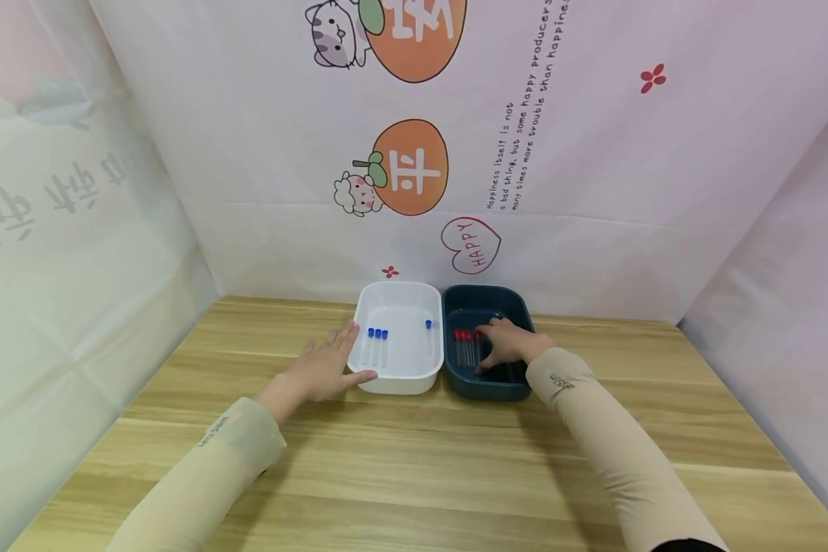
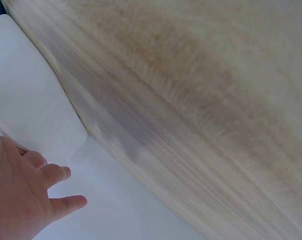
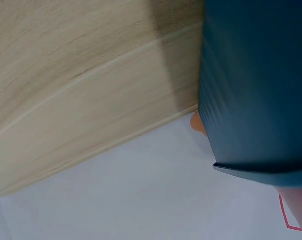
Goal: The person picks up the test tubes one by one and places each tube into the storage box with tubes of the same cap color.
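Observation:
My left hand (image 1: 323, 369) rests with its fingers extended against the left side of a white tray (image 1: 400, 384). The left wrist view shows the same hand (image 2: 21, 187) with fingers spread beside the tray (image 2: 33, 85). In the tray lie several clear tubes with blue caps (image 1: 378, 333), grouped at left, and a single blue-capped tube (image 1: 428, 325) at right. My right hand (image 1: 510, 343) reaches into a dark blue tray (image 1: 488, 389). Its fingertips and thumb span the rightmost red-capped tube (image 1: 479, 336), beside other red-capped tubes (image 1: 462, 335). In the right wrist view, the dark tray (image 3: 261, 90) hides most of this hand.
Both trays stand side by side at the back of a wooden table (image 1: 414, 468). Directly behind them hangs a white printed cloth (image 1: 283, 253). More cloth borders the table at left (image 1: 55, 307) and right (image 1: 786, 345).

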`<state>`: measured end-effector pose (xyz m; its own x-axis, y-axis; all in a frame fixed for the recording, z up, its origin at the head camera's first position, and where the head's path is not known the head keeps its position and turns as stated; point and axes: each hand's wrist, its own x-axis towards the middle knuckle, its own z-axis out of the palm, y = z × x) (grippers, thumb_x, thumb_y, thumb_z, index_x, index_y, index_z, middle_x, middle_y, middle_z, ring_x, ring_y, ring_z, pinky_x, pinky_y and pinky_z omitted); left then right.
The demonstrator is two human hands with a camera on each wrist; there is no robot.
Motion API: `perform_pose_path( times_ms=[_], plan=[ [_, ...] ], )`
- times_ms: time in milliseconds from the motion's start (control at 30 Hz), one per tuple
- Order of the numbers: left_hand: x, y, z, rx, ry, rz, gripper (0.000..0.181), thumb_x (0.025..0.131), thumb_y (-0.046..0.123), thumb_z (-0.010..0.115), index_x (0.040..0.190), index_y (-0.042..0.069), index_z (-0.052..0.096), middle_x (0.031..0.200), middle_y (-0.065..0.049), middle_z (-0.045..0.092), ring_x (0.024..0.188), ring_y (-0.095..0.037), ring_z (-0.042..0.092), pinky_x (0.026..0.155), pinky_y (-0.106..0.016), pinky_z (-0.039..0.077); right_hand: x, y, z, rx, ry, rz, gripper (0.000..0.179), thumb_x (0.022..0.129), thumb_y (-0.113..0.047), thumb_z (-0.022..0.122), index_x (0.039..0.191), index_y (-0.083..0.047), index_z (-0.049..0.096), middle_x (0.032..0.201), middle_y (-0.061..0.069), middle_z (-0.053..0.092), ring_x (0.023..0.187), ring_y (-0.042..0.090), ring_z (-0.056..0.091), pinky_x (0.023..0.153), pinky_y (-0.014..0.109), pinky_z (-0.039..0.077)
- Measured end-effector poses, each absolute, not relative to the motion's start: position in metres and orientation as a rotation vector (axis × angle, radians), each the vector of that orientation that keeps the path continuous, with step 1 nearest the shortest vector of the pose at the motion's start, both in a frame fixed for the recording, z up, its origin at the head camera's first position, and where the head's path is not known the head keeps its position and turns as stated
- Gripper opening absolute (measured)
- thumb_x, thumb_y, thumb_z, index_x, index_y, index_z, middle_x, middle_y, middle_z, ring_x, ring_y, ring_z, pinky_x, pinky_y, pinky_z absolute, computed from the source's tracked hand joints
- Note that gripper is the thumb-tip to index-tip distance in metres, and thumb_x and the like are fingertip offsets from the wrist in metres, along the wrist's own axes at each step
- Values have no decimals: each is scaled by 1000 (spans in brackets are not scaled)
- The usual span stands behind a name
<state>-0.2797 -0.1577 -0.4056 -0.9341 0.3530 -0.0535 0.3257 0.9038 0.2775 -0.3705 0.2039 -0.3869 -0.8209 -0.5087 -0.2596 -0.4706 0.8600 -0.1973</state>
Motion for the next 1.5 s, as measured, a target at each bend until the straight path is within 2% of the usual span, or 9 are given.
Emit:
perform_pose_path(
  times_ms=[267, 500, 700, 900, 1133, 1367, 1500],
  plan=[
    [-281, -153, -408, 542, 2958, 399, 108, 94, 76, 47, 165, 4, 8, 171, -11, 6, 155, -37, 10, 117, -70, 10, -372, 211, -391, -768, 2709, -167, 91, 83, -39, 85, 151, 6, 44, 134, 28, 51, 123, 43, 46, 107, 54, 42],
    [-280, -151, -408, 549, 2955, 409, 106, 96, 74, 48, 165, 4, 7, 171, -11, 4, 155, -36, 9, 117, -70, 10, -370, 212, -389, -749, 2695, -190, 93, 85, -40, 84, 153, 6, 41, 137, 27, 51, 121, 40, 44, 105, 52, 41],
    [-280, -150, -404, 556, 2953, 429, 109, 94, 76, 48, 164, 3, 7, 171, -12, 5, 155, -38, 11, 117, -71, 10, -366, 215, -384, -753, 2712, -209, 95, 85, -42, 84, 153, 7, 40, 141, 30, 48, 124, 42, 44, 107, 53, 41],
    [-279, -149, -399, 549, 2955, 428, 104, 97, 68, 52, 164, 1, 8, 171, -14, 6, 155, -40, 11, 116, -71, 11, -358, 216, -375, -762, 2743, -204, 96, 87, -44, 82, 155, 6, 37, 145, 31, 45, 130, 45, 42, 110, 57, 39],
    [-281, -153, -397, 539, 2965, 395, 104, 97, 68, 53, 164, 0, 11, 170, -15, 8, 154, -41, 12, 117, -71, 11, -351, 217, -366, -819, 2758, -257, 85, 94, -44, 75, 155, 4, 39, 147, 33, 43, 138, 50, 37, 113, 60, 35],
    [-281, -154, -393, 535, 2951, 341, 105, 96, 72, 52, 163, 0, 14, 170, -16, 12, 154, -41, 13, 117, -70, 11, -335, 219, -360, -865, 2792, -265, 79, 97, -45, 71, 155, 0, 43, 150, 29, 44, 138, 45, 40, 113, 59, 36],
    [-282, -154, -391, 530, 2946, 346, 105, 95, 70, 56, 162, -1, 17, 169, -18, 15, 153, -42, 16, 117, -69, 14, -325, 219, -357, -906, 2824, -269, 77, 98, -45, 70, 154, 1, 44, 150, 28, 46, 136, 45, 42, 112, 59, 36]
  ],
)
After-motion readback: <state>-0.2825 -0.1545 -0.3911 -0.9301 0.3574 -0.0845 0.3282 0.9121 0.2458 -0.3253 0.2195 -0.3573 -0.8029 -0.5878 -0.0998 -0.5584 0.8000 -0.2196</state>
